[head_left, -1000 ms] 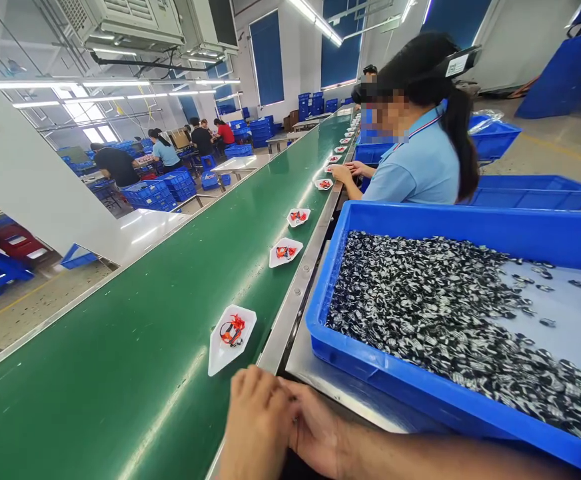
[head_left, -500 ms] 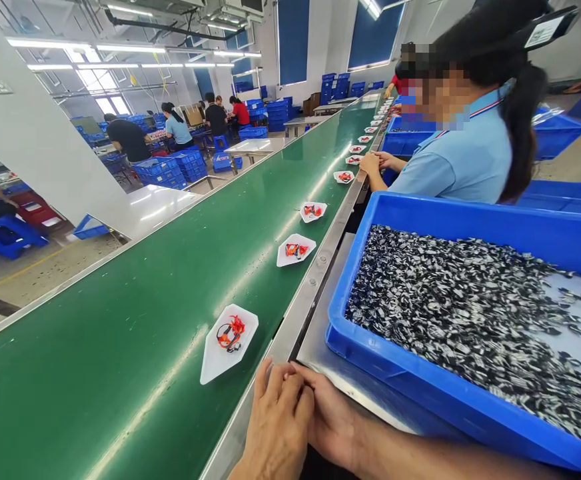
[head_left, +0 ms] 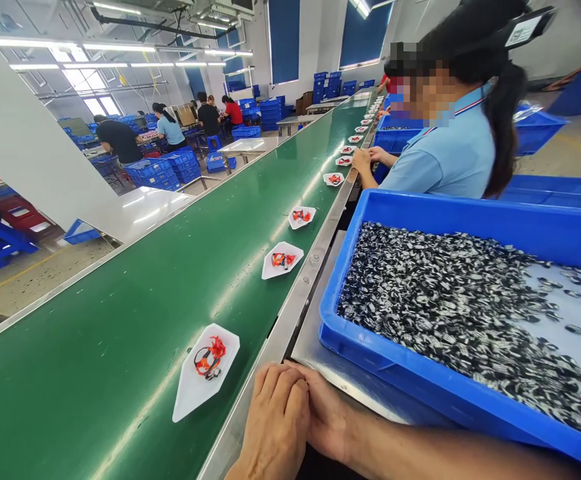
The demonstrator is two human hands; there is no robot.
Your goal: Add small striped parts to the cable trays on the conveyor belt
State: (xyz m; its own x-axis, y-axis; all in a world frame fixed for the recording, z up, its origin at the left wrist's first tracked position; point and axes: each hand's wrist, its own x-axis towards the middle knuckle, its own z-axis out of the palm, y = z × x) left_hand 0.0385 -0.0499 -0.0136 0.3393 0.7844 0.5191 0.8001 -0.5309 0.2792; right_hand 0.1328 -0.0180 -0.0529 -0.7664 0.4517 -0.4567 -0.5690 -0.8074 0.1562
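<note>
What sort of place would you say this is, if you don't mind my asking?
This is most likely a factory assembly line: a green conveyor belt carries white trays of small red-and-black parts past a worker, beside a blue plastic crate heaped with small black-and-white pieces.

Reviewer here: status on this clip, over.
Left hand against right hand at steel belt edge, nothing visibly held. Nearest: white tray with red and black parts on green belt. Blue crate of black-and-white pieces alongside.

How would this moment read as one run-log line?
left hand, right hand: touching, at steel conveyor edge | nearest: white tray, red-black parts | beside: blue crate, black-white pieces
</note>
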